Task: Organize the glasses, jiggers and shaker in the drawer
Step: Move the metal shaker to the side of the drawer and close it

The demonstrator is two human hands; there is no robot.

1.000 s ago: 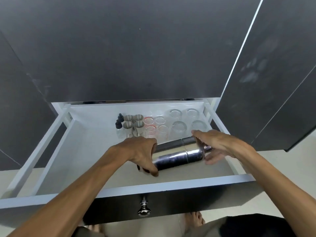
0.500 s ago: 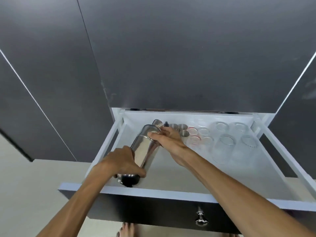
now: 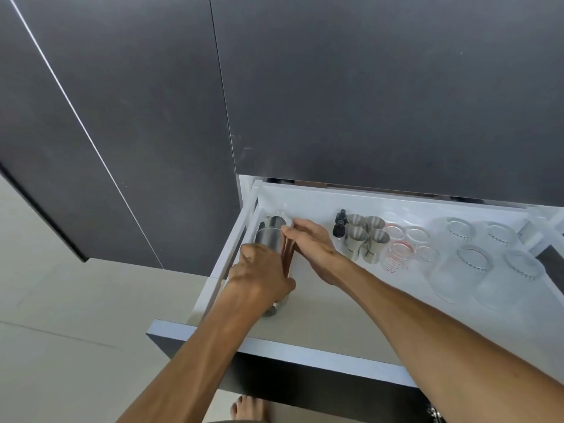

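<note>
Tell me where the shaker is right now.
The shaker lies along the drawer's left wall, held by the left hand and right hand, left of the jiggers.

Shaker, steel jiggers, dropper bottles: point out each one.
shaker (image 3: 268, 236), head view, steel body between the hands
steel jiggers (image 3: 367, 238), head view, rim of one cup
dropper bottles (image 3: 338, 228), head view, black cap

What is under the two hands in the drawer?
A shiny metal shaker lies along the drawer's left wall. The left hand covers its near part and the right hand rests on its far end, so the middle is hidden.
</note>
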